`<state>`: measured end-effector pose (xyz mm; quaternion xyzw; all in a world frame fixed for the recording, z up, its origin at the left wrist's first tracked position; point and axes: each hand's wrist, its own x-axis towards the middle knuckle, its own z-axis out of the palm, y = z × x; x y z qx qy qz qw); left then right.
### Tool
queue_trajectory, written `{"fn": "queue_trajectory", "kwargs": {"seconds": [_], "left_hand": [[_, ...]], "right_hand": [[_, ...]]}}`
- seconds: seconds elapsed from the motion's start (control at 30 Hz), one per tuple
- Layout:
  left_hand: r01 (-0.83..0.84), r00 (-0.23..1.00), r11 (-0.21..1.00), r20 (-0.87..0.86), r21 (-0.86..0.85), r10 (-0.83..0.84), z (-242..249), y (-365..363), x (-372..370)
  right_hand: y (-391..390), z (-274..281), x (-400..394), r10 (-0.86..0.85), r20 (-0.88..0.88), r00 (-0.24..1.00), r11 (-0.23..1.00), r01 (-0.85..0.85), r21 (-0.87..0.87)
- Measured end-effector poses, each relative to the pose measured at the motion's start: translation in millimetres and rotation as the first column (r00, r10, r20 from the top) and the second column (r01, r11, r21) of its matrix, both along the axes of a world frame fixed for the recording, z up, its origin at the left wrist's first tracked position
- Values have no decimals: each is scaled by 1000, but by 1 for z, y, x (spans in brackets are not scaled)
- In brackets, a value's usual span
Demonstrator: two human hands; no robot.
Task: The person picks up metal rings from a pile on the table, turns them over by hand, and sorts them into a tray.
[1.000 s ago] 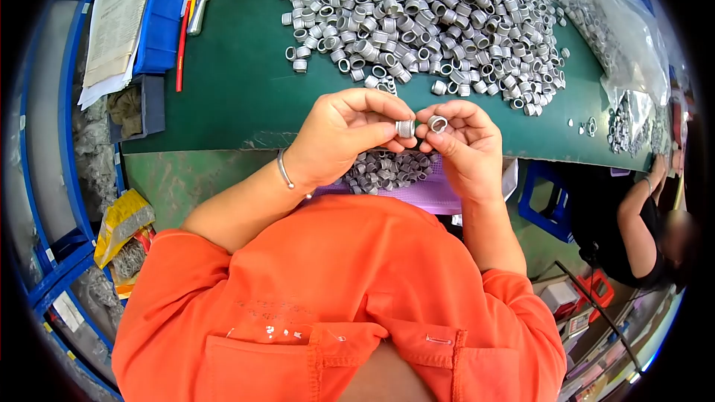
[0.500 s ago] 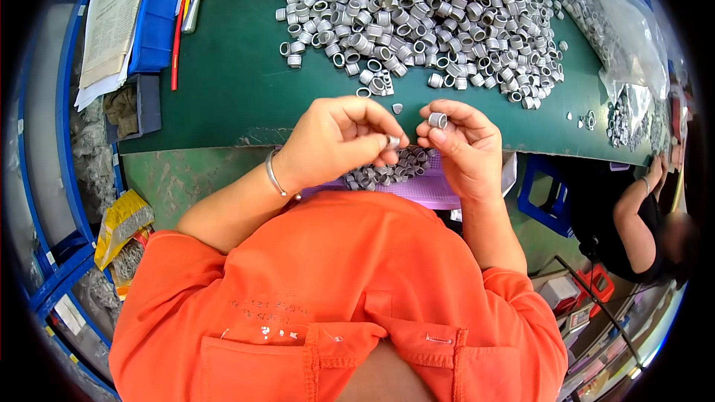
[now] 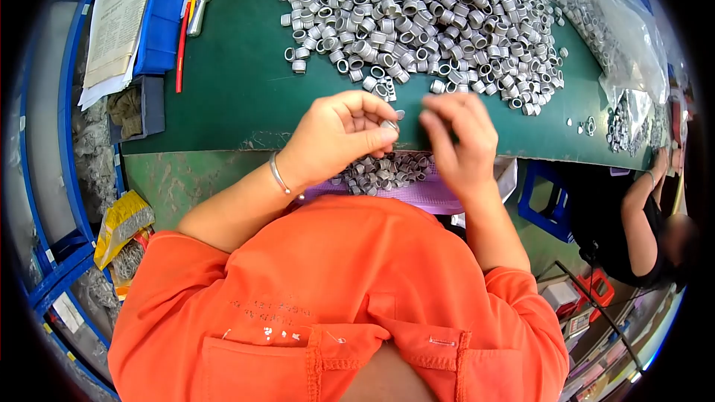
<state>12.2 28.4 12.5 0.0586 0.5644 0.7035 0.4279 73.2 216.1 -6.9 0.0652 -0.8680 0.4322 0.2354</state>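
A small metal ring (image 3: 389, 126) is pinched between thumb and forefinger of the left hand (image 3: 339, 138) above the green table's (image 3: 238, 89) near edge. The right hand (image 3: 458, 138) is held palm-down, fingers together; any grip cannot be told. Finished rings (image 3: 383, 171) are heaped in a purple tray (image 3: 424, 197) below; clear bags (image 3: 622, 37) hold more.

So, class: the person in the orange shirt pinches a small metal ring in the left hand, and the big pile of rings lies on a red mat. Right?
Not quite. The head view shows the pile of rings on a green mat, not red. The left hand does pinch a small ring.
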Motion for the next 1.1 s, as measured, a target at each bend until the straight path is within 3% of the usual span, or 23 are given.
{"fn": "queue_trajectory", "kwargs": {"seconds": [0.03, 0.13, 0.17, 0.23, 0.33, 0.5, 0.6, 0.7, 0.77, 0.8, 0.87, 0.9, 0.93, 1.0, 1.07, 1.1], "left_hand": [[-66, 997, 997, -23, 29, 67, 0, 0, -1], [-137, 990, 988, 18, 66, 136, 9, -2, -10], [-200, 978, 976, 72, 88, 194, 12, -2, -15], [-243, 970, 965, 12, 99, 243, 14, -4, -37], [-442, 897, 863, 135, 245, 421, 27, 0, -86], [-578, 803, 666, 183, 472, 567, 31, 27, -197], [-707, 694, 593, 219, 386, 686, 53, 55, -262], [-681, 709, 530, 274, 505, 649, 56, 67, -327], [-693, 705, 599, 199, 402, 681, 62, 68, -334], [-582, 775, 704, 14, 407, 632, 54, 65, -333], [-608, 767, 768, -103, 203, 634, 52, 69, -297], [-467, 838, 850, -184, 244, 513, 14, 51, -318], [-436, 802, 858, -316, 272, 508, 23, 52, -270], [-324, 716, 931, -599, 169, 358, 38, 55, -184], [-236, 778, 972, -598, 9, 194, 40, 47, -127], [-201, 768, 979, -627, -39, 132, 39, 45, -101]], "right_hand": [[6, -4, -8, -102, -39, 994, 969, 109, 220], [11, -5, -16, -164, -29, 986, 922, 164, 350], [11, -2, -16, -144, -23, 989, 924, 142, 354], [12, -2, -16, -116, -18, 993, 940, 115, 322], [13, -1, -13, -51, -40, 998, 929, 62, 364], [9, 13, -15, -21, 53, 998, 923, -1, 386], [10, 13, -15, -10, 46, 999, 934, -7, 358], [11, 8, -15, 1, 42, 999, 965, -12, 264], [13, 5, -14, -48, -26, 999, 990, 51, 129], [13, 13, -11, -77, 87, 993, 997, 78, -14], [18, 6, -4, -24, 273, 962, 934, 119, -336], [18, 6, -3, 108, 329, 938, 740, 145, -657], [20, 0, -2, 174, 334, 926, 573, 181, -799], [21, 9, -1, 278, 371, 886, 344, 269, -900], [23, 4, 0, 347, 286, 893, 193, 230, -954], [24, 1, 1, 347, 295, 890, 197, 239, -951]]}}
